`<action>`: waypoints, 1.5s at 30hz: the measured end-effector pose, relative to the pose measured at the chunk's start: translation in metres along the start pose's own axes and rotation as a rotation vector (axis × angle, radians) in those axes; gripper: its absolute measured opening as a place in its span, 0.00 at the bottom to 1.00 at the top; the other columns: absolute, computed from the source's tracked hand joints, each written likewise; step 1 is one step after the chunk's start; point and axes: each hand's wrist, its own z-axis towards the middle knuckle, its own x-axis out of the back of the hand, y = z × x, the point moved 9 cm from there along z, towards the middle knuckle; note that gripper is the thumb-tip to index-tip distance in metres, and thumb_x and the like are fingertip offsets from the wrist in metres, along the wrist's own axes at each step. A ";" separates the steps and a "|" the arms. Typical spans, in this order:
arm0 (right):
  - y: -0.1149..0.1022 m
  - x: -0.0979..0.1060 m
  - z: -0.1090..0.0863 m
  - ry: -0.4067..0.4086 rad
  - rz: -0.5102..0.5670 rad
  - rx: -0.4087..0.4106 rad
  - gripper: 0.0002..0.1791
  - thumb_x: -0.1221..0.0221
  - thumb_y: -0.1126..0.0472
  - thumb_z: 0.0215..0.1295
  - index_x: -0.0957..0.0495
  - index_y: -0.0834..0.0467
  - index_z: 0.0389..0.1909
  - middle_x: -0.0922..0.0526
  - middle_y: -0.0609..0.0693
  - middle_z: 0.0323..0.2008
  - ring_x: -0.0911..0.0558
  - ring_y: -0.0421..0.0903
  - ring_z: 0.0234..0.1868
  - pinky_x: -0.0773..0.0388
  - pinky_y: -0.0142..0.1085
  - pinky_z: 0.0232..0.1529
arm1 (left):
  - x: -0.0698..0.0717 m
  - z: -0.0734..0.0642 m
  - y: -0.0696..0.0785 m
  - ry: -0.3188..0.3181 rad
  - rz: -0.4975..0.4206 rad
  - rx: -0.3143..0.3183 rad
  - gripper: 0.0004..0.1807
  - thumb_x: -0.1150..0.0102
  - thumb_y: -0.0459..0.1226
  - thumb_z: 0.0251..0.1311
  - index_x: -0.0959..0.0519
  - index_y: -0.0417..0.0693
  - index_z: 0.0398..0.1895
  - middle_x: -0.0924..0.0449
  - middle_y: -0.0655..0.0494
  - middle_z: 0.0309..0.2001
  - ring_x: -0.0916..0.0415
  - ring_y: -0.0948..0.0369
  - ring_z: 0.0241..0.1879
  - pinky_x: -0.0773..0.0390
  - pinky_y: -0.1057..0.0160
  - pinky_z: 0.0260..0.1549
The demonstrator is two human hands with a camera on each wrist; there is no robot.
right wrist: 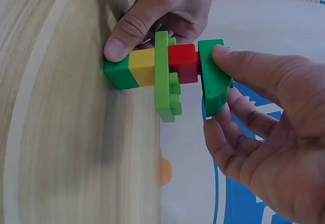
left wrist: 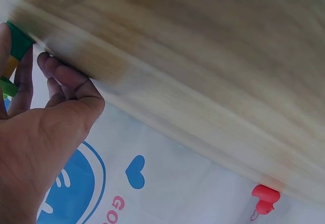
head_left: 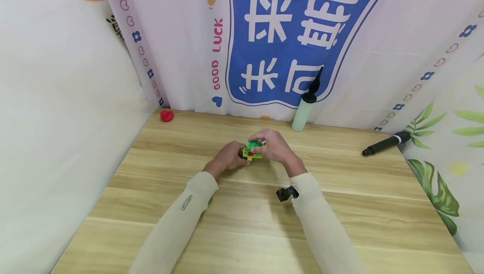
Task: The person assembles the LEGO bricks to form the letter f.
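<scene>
Several toy building bricks stand stacked on the table between the hands. At the bottom is a dark green brick (right wrist: 117,74), with a yellow brick (right wrist: 142,66), a lime green plate (right wrist: 162,82) and a red brick (right wrist: 184,61) above it. My left hand (head_left: 229,156) grips the bottom brick, its thumb pressed on the side. My right hand (head_left: 275,146) pinches a dark green curved brick (right wrist: 213,76) between thumb and fingers. That piece sits slightly tilted at the top of the red brick, with a narrow gap showing. In the left wrist view, the left hand (left wrist: 56,132) hides most of the stack.
A small red duck-shaped figure (head_left: 167,116) lies at the table's back left corner. Against the printed backdrop leans a pale green hand pump (head_left: 302,114) with a black nozzle. A black rod (head_left: 385,143) with a pale band lies at the right edge of the wooden table (head_left: 234,232).
</scene>
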 end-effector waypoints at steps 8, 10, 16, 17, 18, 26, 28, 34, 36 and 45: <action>0.000 0.001 -0.002 -0.016 -0.014 -0.009 0.19 0.27 0.64 0.67 0.11 0.57 0.58 0.12 0.54 0.56 0.16 0.52 0.55 0.16 0.45 0.56 | -0.002 0.001 -0.001 -0.004 0.000 -0.002 0.15 0.23 0.39 0.64 0.15 0.44 0.49 0.14 0.49 0.46 0.20 0.56 0.45 0.19 0.52 0.56; -0.001 0.001 -0.002 -0.016 -0.025 -0.002 0.19 0.27 0.65 0.67 0.11 0.57 0.58 0.12 0.55 0.56 0.15 0.52 0.55 0.16 0.45 0.56 | -0.002 0.001 0.000 -0.001 -0.004 -0.005 0.14 0.23 0.39 0.64 0.15 0.44 0.48 0.14 0.49 0.45 0.20 0.55 0.45 0.19 0.52 0.55; -0.005 -0.002 -0.002 -0.025 -0.050 0.003 0.19 0.26 0.65 0.66 0.12 0.57 0.58 0.12 0.54 0.55 0.15 0.52 0.55 0.15 0.45 0.57 | -0.002 -0.001 -0.001 0.008 0.003 -0.009 0.15 0.23 0.39 0.64 0.15 0.43 0.48 0.13 0.48 0.46 0.19 0.55 0.46 0.19 0.51 0.57; -0.005 -0.003 -0.001 -0.028 -0.062 0.007 0.19 0.26 0.64 0.67 0.11 0.57 0.58 0.12 0.54 0.55 0.15 0.51 0.55 0.15 0.44 0.56 | -0.003 -0.001 -0.002 0.009 0.003 -0.011 0.15 0.22 0.39 0.64 0.15 0.43 0.48 0.13 0.49 0.46 0.19 0.55 0.46 0.18 0.51 0.57; -0.006 -0.003 -0.001 -0.031 -0.076 0.014 0.19 0.26 0.64 0.67 0.11 0.57 0.58 0.12 0.53 0.54 0.15 0.51 0.54 0.15 0.44 0.56 | -0.002 -0.001 -0.003 0.010 0.001 -0.011 0.14 0.22 0.39 0.64 0.15 0.43 0.48 0.13 0.49 0.46 0.19 0.55 0.46 0.18 0.51 0.57; -0.007 -0.005 0.001 -0.053 -0.134 0.055 0.19 0.26 0.63 0.67 0.11 0.58 0.58 0.14 0.52 0.52 0.16 0.49 0.52 0.16 0.42 0.54 | -0.003 -0.002 -0.004 0.010 -0.010 -0.027 0.14 0.22 0.39 0.63 0.15 0.43 0.47 0.12 0.50 0.44 0.19 0.56 0.44 0.18 0.52 0.55; -0.006 -0.005 0.002 -0.061 -0.111 0.050 0.19 0.26 0.64 0.66 0.11 0.58 0.58 0.14 0.52 0.52 0.16 0.49 0.53 0.16 0.42 0.55 | -0.003 -0.002 -0.004 0.007 -0.009 -0.029 0.14 0.22 0.39 0.63 0.15 0.44 0.47 0.12 0.50 0.44 0.19 0.56 0.43 0.18 0.52 0.54; -0.002 -0.005 0.004 -0.044 -0.042 0.037 0.19 0.26 0.65 0.66 0.11 0.56 0.57 0.14 0.53 0.52 0.16 0.51 0.54 0.16 0.43 0.56 | 0.001 -0.002 -0.005 0.015 0.000 -0.035 0.13 0.22 0.40 0.64 0.15 0.44 0.44 0.13 0.50 0.42 0.21 0.57 0.42 0.19 0.54 0.52; -0.002 -0.004 0.002 -0.024 -0.036 0.037 0.18 0.26 0.65 0.66 0.11 0.55 0.57 0.14 0.52 0.52 0.17 0.50 0.53 0.16 0.44 0.56 | 0.001 -0.002 -0.004 0.011 0.000 -0.038 0.13 0.22 0.40 0.63 0.15 0.44 0.44 0.14 0.50 0.42 0.21 0.57 0.41 0.19 0.54 0.51; 0.015 -0.008 -0.008 -0.004 -0.025 0.068 0.28 0.26 0.66 0.66 0.19 0.59 0.66 0.15 0.57 0.59 0.17 0.55 0.59 0.19 0.52 0.64 | -0.001 0.002 0.001 0.004 -0.004 -0.038 0.12 0.23 0.39 0.64 0.15 0.45 0.45 0.15 0.52 0.41 0.23 0.57 0.41 0.21 0.55 0.50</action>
